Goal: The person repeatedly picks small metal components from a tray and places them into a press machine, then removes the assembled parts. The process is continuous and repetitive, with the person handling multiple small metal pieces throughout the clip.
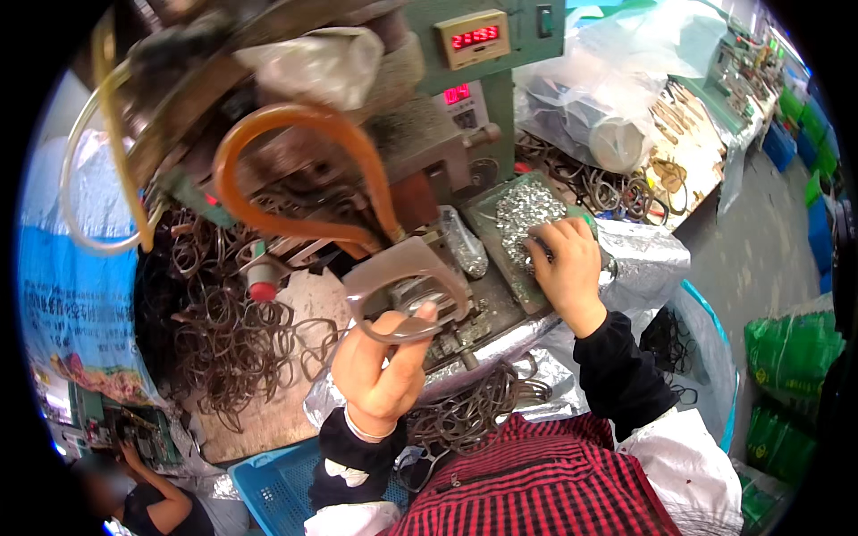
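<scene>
My left hand (380, 371) is closed on a brown plastic glasses frame (359, 284), thumb and fingers gripping its near rim. The frame is tilted up at the front of a green bench machine (527, 54), partly covering the metal work area behind it. On the right, my right hand (569, 272) reaches over a green tray (483, 214) with a heap of small shiny metal parts (527, 210). Its fingertips are bent together at the heap's edge; what they hold, if anything, is hidden. Between the hands lies a small clear plastic bag (462, 243).
Brown glasses frames (223, 348) pile up on the left board, with more (474, 411) near my lap. A thick orange hose (232, 161) loops over the work area. A blue basket (277, 487) stands below left. Another person (161, 500) sits at the lower left.
</scene>
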The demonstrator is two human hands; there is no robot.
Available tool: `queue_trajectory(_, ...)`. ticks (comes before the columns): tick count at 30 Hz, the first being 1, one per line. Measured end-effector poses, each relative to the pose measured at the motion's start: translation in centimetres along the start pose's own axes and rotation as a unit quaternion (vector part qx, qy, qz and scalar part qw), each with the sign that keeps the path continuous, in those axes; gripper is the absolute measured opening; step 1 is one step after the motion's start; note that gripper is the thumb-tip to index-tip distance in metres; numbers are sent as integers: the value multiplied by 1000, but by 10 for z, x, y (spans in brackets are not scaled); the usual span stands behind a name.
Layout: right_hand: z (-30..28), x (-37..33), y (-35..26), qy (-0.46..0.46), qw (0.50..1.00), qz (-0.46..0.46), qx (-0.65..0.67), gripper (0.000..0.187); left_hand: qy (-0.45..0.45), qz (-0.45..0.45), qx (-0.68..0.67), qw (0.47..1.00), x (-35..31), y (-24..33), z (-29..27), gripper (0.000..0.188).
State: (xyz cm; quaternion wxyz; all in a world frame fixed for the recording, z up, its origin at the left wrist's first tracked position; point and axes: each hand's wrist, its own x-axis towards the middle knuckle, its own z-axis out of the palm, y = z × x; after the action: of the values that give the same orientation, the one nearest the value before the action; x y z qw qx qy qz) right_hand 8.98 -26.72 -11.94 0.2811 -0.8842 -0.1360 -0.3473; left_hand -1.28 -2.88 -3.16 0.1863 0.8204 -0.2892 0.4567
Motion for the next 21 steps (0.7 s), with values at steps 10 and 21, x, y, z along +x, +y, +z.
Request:
queue_trajectory(10,-6,25,9,9,997,10,81,6,-38,11,-48,998,-13,-8,2,33)
queue_trajectory(21,34,25,5,-130,975,-176,-32,22,-5,-7,-42,999,-7,0,5,34)
